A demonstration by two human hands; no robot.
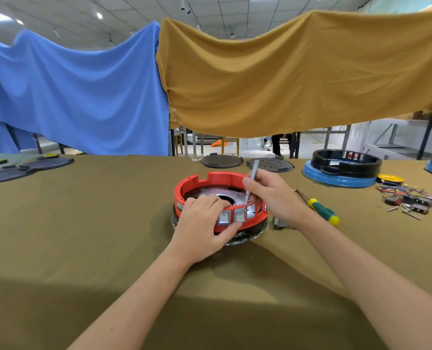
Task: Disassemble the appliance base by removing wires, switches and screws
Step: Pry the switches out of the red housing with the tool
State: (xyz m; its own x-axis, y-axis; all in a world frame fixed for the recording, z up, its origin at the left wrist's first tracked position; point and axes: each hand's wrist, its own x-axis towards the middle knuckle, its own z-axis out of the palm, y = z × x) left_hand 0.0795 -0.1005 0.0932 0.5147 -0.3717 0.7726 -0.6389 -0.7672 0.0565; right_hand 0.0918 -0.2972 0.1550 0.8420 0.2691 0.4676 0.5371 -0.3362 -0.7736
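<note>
A round red appliance base (205, 181) lies upside down on the olive table cloth, its metal plate (210, 193) showing inside. Two grey rocker switches (231, 217) sit in its near wall. My left hand (202, 224) grips that near wall, fingers curled over the rim and thumb under the right switch. My right hand (273, 195) holds a thin silver tool (250, 184) like a pen, its tip pointing down behind the right switch.
A green and yellow screwdriver (322, 210) lies right of my right hand. Loose wires and removed switches (409, 198) sit far right, by a blue and black base (341, 171). Dark round plates (221, 161) lie behind, more at far left (20, 168).
</note>
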